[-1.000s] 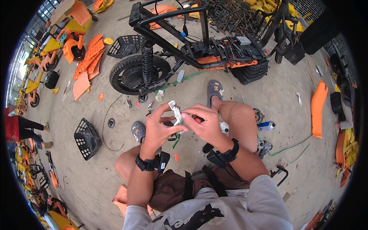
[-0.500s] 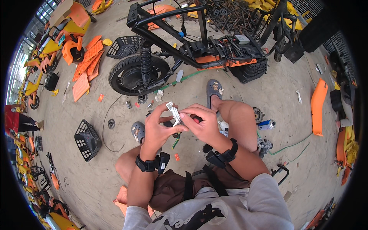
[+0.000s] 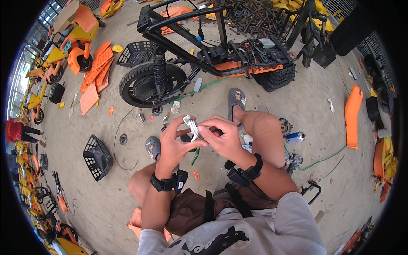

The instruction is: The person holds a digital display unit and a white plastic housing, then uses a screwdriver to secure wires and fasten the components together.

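In front of my knees, a small silver-white part [image 3: 194, 128] with ridges and a flared end is pinched between both hands; its exact kind cannot be made out. My left hand [image 3: 172, 144] grips it with the thumb underneath and the index finger behind. From the other side, my right hand [image 3: 225, 138] presses thumb and fingers against it. Under the curled right fingers shows a dark object with a red spot [image 3: 218, 132], mostly hidden. A green and yellow strip [image 3: 195, 157] shows below the hands.
A stripped black scooter frame [image 3: 187, 46] with its rear wheel [image 3: 131, 87] stands ahead. A black basket [image 3: 97, 158] lies left, near a small sprocket [image 3: 123, 139]. Rightward are a blue spray can [image 3: 295, 137] and an orange panel [image 3: 352, 119]. A person in red [image 3: 16, 129] stands far left.
The view has shifted slightly. Both hands keep nearly the same hold on the silver-white part, which looks barely turned. The person at far left has moved a little.
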The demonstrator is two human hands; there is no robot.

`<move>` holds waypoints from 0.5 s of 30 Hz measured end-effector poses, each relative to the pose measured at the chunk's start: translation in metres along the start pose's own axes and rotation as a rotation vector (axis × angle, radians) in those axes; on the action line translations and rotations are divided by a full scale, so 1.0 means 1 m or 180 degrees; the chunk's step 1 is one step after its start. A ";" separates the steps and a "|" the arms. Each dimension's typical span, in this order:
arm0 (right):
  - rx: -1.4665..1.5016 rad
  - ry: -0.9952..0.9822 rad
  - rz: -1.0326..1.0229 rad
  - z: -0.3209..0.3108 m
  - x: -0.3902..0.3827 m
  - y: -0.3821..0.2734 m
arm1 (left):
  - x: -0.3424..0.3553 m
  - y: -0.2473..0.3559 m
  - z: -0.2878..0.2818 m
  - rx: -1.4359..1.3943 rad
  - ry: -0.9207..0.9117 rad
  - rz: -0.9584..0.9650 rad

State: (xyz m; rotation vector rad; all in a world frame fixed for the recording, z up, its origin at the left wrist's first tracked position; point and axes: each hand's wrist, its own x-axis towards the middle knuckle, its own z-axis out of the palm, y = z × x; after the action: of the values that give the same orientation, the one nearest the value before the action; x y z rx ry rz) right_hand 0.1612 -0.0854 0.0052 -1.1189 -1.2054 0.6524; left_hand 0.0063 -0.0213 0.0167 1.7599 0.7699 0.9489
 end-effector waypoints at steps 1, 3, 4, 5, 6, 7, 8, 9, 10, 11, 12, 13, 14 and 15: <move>-0.0001 0.0003 -0.0001 0.000 0.000 0.000 | 0.000 0.000 0.000 0.0001 0.0006 0.0032; 0.0017 -0.0005 0.0002 0.000 0.000 0.000 | 0.000 0.000 0.001 0.0004 0.0013 0.0063; 0.0017 -0.0004 0.0002 0.000 0.000 0.000 | 0.000 0.000 0.001 0.0037 0.0013 0.0079; 0.0044 -0.0009 0.0046 0.000 0.000 0.001 | 0.000 0.000 0.000 0.0071 0.0014 0.0096; 0.0072 -0.0014 0.0089 0.000 0.000 0.001 | 0.000 0.000 0.000 0.0073 0.0014 0.0097; 0.0074 -0.0014 0.0088 0.000 0.000 0.001 | -0.001 0.001 0.000 0.0112 0.0010 0.0090; 0.0095 -0.0018 0.0096 0.000 0.000 0.001 | -0.001 0.001 0.000 0.0147 0.0002 0.0084; 0.0116 -0.0022 0.0105 0.000 0.000 0.002 | -0.001 0.001 0.000 0.0144 -0.0002 0.0085; 0.0113 -0.0019 0.0105 0.000 0.000 0.001 | -0.001 0.001 0.000 0.0142 -0.0003 0.0087; 0.0156 -0.0028 0.0139 0.000 0.000 0.001 | -0.001 0.001 0.000 0.0143 0.0002 0.0089; 0.0198 -0.0037 0.0173 0.000 0.000 0.000 | -0.001 0.001 0.000 0.0144 0.0003 0.0091; 0.0199 -0.0039 0.0170 0.001 0.000 0.001 | -0.001 0.001 0.000 0.0149 0.0005 0.0106; 0.0234 -0.0039 0.0184 0.001 -0.001 0.002 | -0.001 0.001 0.000 0.0154 0.0007 0.0122; 0.0268 -0.0040 0.0197 0.001 -0.001 0.002 | -0.001 0.001 0.000 0.0155 0.0009 0.0125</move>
State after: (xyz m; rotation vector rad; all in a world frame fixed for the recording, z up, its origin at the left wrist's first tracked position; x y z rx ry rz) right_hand 0.1601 -0.0849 0.0029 -1.0861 -1.1473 0.7520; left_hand 0.0053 -0.0226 0.0172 1.8222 0.7686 0.9659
